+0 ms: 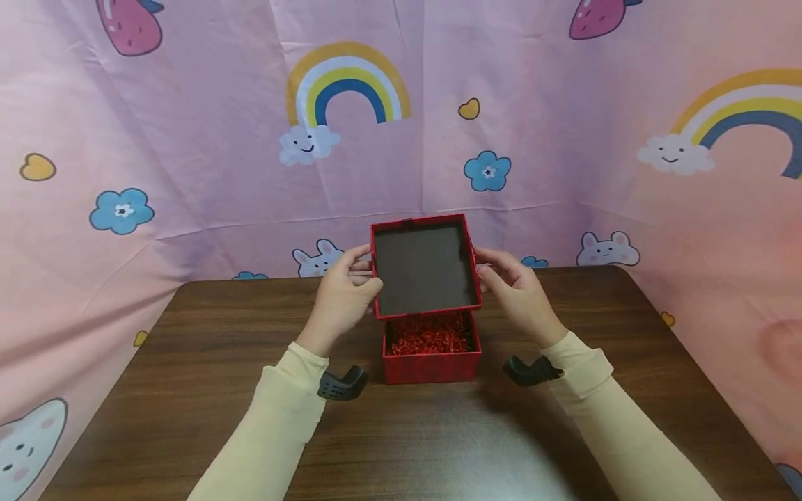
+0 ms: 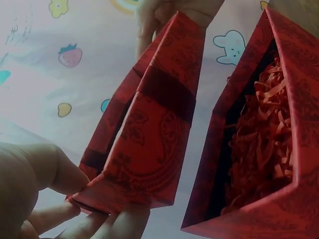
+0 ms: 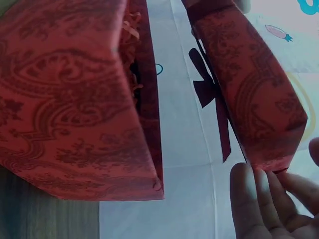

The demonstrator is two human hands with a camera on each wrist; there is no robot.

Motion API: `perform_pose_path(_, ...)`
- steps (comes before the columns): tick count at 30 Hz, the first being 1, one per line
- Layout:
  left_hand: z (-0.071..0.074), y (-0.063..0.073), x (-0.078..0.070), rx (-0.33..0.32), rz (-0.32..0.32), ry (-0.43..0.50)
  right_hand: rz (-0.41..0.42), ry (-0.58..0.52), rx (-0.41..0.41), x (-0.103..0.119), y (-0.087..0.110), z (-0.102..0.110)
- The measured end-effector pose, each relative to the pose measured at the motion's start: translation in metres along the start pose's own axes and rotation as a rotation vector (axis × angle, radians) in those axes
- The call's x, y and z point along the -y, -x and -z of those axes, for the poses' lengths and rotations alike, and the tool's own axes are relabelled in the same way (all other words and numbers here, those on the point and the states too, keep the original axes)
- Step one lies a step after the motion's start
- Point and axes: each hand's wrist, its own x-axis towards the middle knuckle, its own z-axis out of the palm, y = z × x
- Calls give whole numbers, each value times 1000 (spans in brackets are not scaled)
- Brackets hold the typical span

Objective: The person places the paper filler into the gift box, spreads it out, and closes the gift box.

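Above and behind the red box (image 1: pixel 431 369), both hands hold its red lid (image 1: pixel 427 268) tilted, the dark inside facing the head camera. My left hand (image 1: pixel 341 296) grips the lid's left side, thumb at the rim and fingers behind. On the opposite side, my right hand (image 1: pixel 516 292) pinches the lid's edge. Red paper shreds (image 1: pixel 432 334) fill the box, which stands on the table. A dark ribbon bow (image 3: pixel 204 84) shows on the lid's top in the right wrist view. Both lid and box carry a dark paisley pattern.
The brown wooden table (image 1: pixel 207 390) reaches back to a pink cloth backdrop (image 1: pixel 238 104) printed with rainbows and flowers. The cloth also hangs along both sides. Black wrist mounts (image 1: pixel 343 384) jut inward from both cuffs, near the box's front corners.
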Motion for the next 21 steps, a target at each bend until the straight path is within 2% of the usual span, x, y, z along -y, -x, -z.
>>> perform_pose_path(6,-5,1,-1,-7,-27,-59,-29,27,-33,-3,2,-3)
perform_pose_path(9,-7,2,0,-8,-39,-55,-65,73,-49,-3,2,-5)
perform_pose_path(12,-9,3,3,-26,-89,-72,-83,117,-56,-3,2,-7)
perform_pose_path(17,-11,6,7,-88,-196,-144,-20,29,-72,-2,7,-7)
perform_pose_path(21,-9,12,7,-55,-206,-107,58,12,-94,-1,10,-5)
